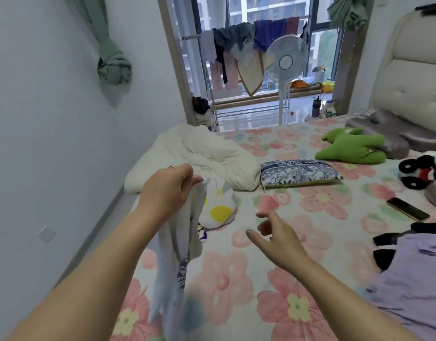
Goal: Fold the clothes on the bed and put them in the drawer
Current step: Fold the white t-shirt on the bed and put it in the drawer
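My left hand [169, 190] grips the top of a white garment [177, 262] with a dark print, which hangs down limp above the bed. To its right, my right hand [273, 232] hovers over the flowered bedsheet [310, 200], fingers loosely spread and holding nothing. A lilac garment [414, 279] lies crumpled at the right edge, with black clothing [389, 244] beside it. A white piece with yellow dots [219, 207] lies just behind the hanging garment. No drawer is in view.
A cream duvet [202, 156] is bunched at the far left of the bed. Beyond my hands lie a blue-patterned pouch [298, 172], a green plush toy [352, 146], a panda plush [421, 172] and a phone [407, 209]. A fan [284, 60] stands by the window.
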